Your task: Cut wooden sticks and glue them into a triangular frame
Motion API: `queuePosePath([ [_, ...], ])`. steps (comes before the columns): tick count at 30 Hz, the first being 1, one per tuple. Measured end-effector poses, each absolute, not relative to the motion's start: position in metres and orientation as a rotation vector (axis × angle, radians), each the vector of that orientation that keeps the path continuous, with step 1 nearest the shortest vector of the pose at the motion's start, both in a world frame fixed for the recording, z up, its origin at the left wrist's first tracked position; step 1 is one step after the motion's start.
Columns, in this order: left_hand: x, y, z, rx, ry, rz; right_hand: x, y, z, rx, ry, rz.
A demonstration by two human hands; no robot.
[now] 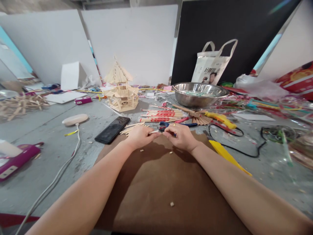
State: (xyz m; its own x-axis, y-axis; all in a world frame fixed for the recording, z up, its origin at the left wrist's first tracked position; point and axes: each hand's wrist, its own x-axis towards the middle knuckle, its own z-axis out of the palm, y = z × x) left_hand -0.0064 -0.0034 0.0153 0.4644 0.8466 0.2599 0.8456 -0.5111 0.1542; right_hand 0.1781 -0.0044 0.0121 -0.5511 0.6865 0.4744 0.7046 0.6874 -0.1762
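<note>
Over the far end of a brown sheet (176, 182), two bare hands work close together, the left hand (143, 135) pinching a slim wooden stick (154, 132) between thumb and fingers, its exposed end pointing toward the right hand (179, 134). Pale, straight and plain, the stick shows only a short length beyond the left fingertips, between the two hands. The right hand, a ring on one finger, has its fingers curled and thumb drawn in; whether it grips anything cannot be told. Just behind it lies a blue-handled tool (192, 124), partly hidden. Loose sticks (133, 127) of the same pale wood spread just behind the left hand, with a black phone (112, 130) to its left. Nearer the body than both hands, small wooden bits (172, 204) dot the sheet. Beyond the hands sit red-marked sticks (162, 114) and, farther off to the left, a tiered wooden model (119, 89) with a pointed roof; a steel bowl (200, 98) stands beyond the right hand
</note>
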Motion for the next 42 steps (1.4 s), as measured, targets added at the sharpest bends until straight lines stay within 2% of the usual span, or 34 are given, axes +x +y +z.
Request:
queuePosePath([
  [6, -0.011, 0.0, 0.011, 2.701, 1.621, 0.493, 0.182, 0.003, 0.008, -1.2, -2.373, -0.06],
  [20, -0.016, 0.006, 0.005, 2.527, 2.009, 0.168, 0.181, 0.005, -0.003, -1.332, -2.519, -0.343],
  [31, -0.024, 0.008, 0.005, 2.446, 2.183, 0.282, 0.179, 0.005, -0.003, -1.407, -2.44, -0.364],
  [36, -0.021, 0.009, 0.004, 2.49, 1.985, 0.616, 0.18, 0.006, -0.002, -1.217, -2.529, -0.442],
  [42, -0.007, 0.004, 0.0, 2.419, 1.482, 0.65, 0.174, 0.004, 0.002, -1.011, -2.547, -0.445],
])
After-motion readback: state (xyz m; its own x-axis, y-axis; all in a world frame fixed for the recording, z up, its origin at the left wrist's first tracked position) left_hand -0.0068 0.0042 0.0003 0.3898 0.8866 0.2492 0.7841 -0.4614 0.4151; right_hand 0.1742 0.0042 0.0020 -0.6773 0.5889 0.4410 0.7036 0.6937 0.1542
